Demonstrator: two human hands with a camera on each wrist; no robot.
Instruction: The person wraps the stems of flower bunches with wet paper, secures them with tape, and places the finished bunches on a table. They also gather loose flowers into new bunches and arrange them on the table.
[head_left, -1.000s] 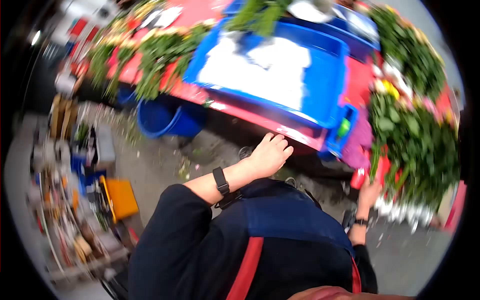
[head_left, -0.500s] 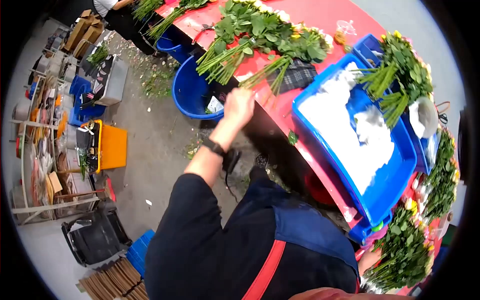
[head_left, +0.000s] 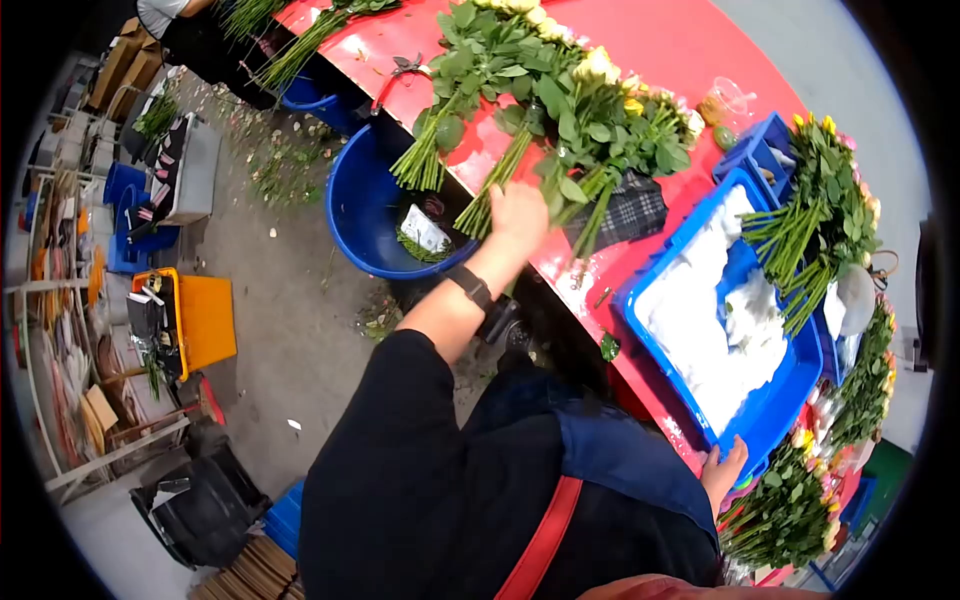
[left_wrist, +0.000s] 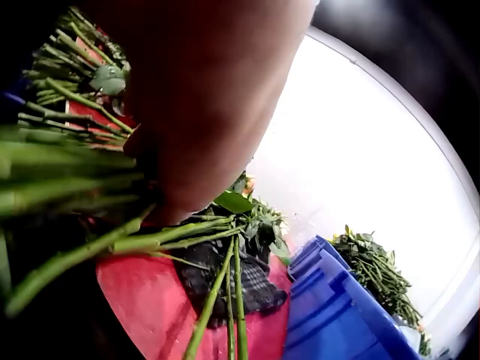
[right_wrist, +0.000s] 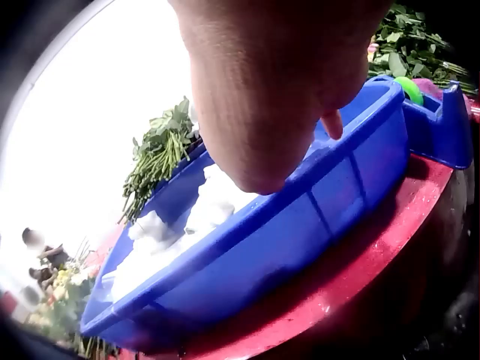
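My left hand [head_left: 520, 215] is at the front edge of the red table, fingers curled about cut rose stems [head_left: 490, 190]. In the left wrist view, stems [left_wrist: 67, 262] run past the hand; its palm side is hidden. Beside it lies another rose bunch [head_left: 625, 130] with pale and yellow heads, its stems over a dark plaid cloth [head_left: 635, 215]. My right hand [head_left: 725, 472] holds the near rim of a blue tub [head_left: 790, 400], a finger [right_wrist: 332, 125] hooked at the rim. White crumpled material [head_left: 690, 320] lies inside the tub.
A blue bucket [head_left: 350, 245] stands on the floor below the left hand. Red-handled pruners [head_left: 385, 90] lie on the red table [head_left: 690, 50]. More bunches [head_left: 785, 510] lie beyond the tub. Another person [head_left: 185, 40] stands at far left, near an orange bin [head_left: 205, 320].
The head view has swung left along the table. My left hand has reached out to the stems. My right hand has left the flowers at lower right and come to the tub's rim.
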